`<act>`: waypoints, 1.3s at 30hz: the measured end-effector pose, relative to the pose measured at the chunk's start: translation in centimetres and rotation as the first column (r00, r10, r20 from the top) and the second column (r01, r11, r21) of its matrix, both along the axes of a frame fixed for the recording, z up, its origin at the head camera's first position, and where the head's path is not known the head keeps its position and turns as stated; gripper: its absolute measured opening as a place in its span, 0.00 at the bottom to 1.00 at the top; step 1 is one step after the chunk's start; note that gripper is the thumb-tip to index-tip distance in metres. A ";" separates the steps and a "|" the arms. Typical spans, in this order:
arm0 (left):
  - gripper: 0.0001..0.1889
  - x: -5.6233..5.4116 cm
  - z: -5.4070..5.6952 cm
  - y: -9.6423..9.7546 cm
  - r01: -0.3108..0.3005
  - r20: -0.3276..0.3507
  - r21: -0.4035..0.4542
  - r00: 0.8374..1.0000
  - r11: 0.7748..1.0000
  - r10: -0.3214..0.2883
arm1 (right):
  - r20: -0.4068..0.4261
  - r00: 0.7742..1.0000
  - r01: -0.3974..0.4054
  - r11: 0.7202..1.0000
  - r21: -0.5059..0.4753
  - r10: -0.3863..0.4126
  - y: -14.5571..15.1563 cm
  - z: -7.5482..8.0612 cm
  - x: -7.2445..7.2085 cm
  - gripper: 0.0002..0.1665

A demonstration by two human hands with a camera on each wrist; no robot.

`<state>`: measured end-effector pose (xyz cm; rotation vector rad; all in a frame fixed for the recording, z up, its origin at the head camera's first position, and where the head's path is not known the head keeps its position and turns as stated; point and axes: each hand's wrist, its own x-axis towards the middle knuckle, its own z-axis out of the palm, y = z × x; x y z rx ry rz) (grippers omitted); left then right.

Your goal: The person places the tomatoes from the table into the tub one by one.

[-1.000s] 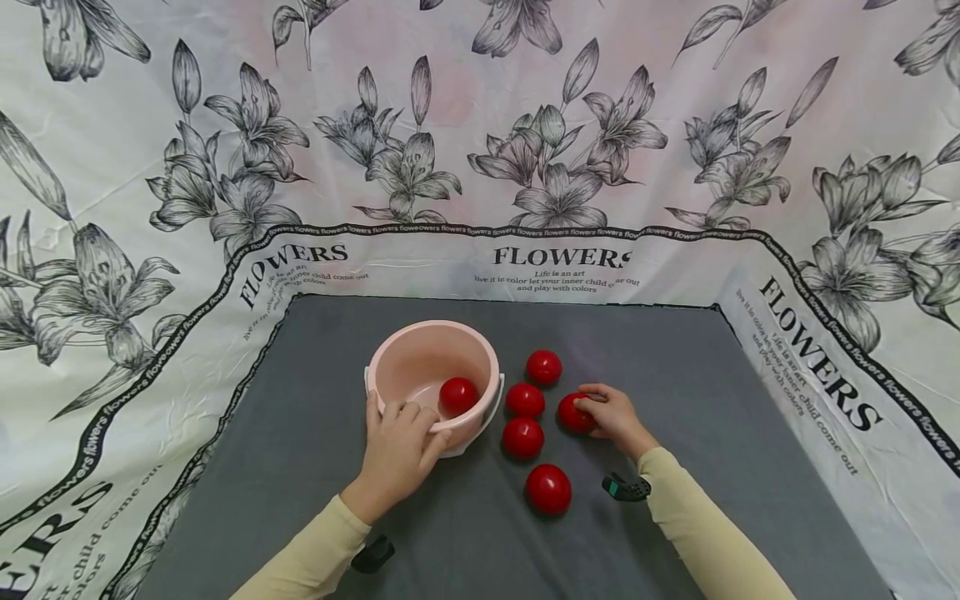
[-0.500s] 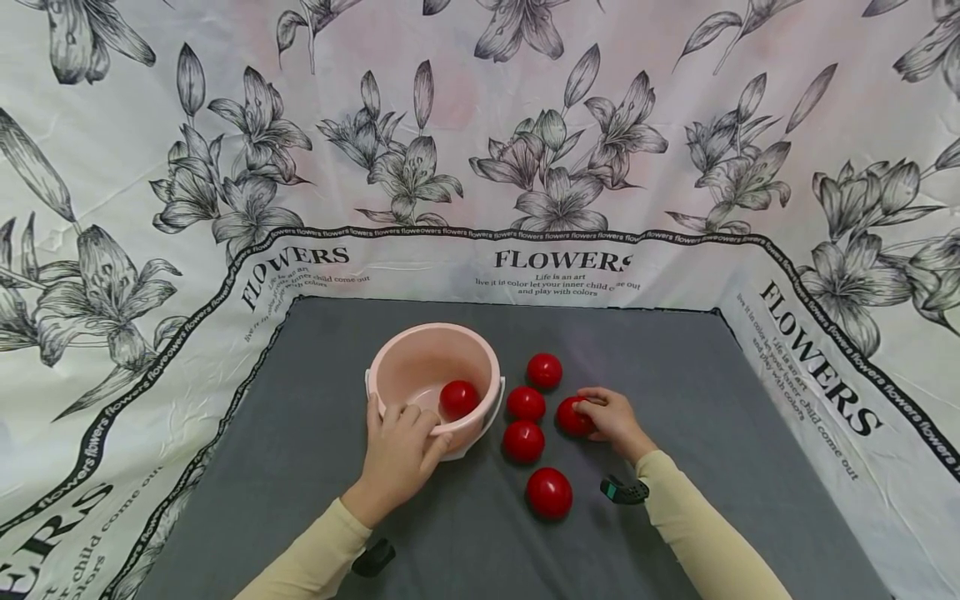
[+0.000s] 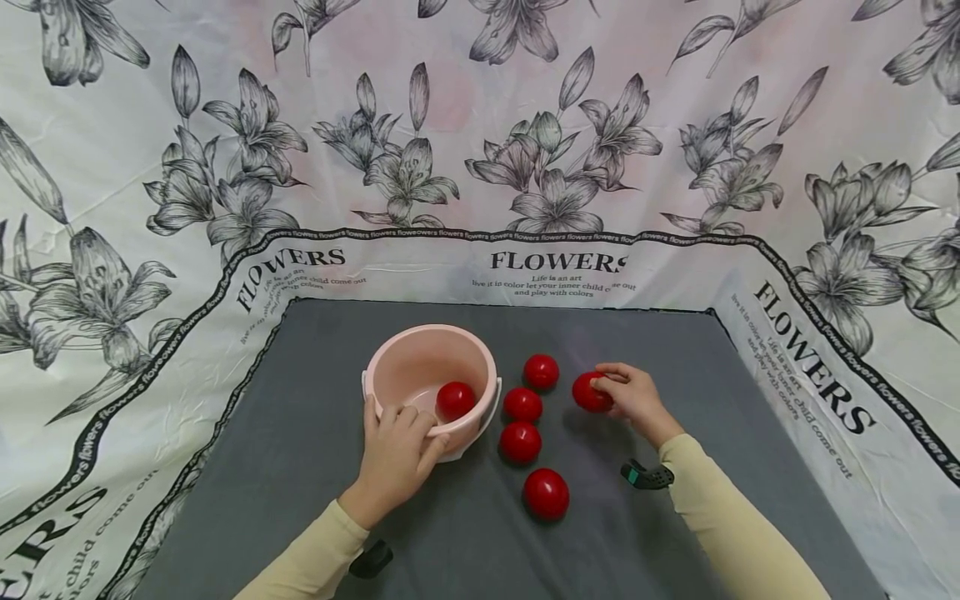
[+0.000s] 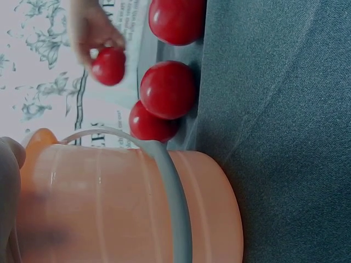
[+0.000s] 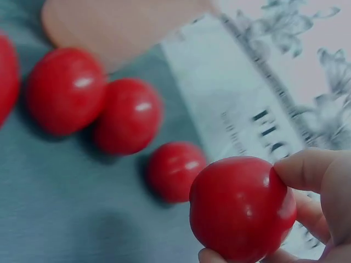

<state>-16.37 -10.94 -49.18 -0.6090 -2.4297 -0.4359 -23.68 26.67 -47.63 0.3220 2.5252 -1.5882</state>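
A pale pink bucket [image 3: 408, 357] with a white handle stands left of centre, tilted slightly toward me. My left hand [image 3: 393, 454] grips its near rim, fingers over the edge and thumb along the outside. One glossy red ball [image 3: 455, 401], rather tomato-like, lies inside. To the right, my right hand [image 3: 637, 402] pinches another red ball [image 3: 589, 392], raised off the cloth with its shadow below. In the right wrist view this held ball [image 5: 238, 208] sits between thumb and fingers. Several more balls, one at the front [image 3: 546, 494], rest between bucket and hand.
Dark grey cloth [image 3: 675, 533] covers the table. A white sheet printed with flowers and lettering [image 3: 555, 258] rises at the back and both sides. The balls right of the bucket form a rough line, the middle pair [image 3: 521, 442] close together.
My right hand has lifted its red ball off the cloth and moved slightly up and to the right. The left hand and bucket stay in place.
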 end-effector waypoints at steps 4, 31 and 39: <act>0.11 0.0 0.0 0.0 -0.007 0.009 0.000 1.000 1.000 0.007 | -0.036 0.999 -0.001 1.000 -0.015 0.001 0.0 3.2 -0.5 0.32; 0.13 -0.1 -0.1 0.0 0.011 -0.010 0.015 1.000 1.000 -0.011 | -0.182 0.945 -0.279 0.960 -0.020 0.271 -17.3 11.2 -2.6 0.24; 0.14 -0.1 -0.2 -0.1 0.001 0.007 -0.004 1.000 1.000 -0.001 | -0.137 0.935 -0.318 0.944 0.084 0.327 -21.0 8.4 -2.5 0.23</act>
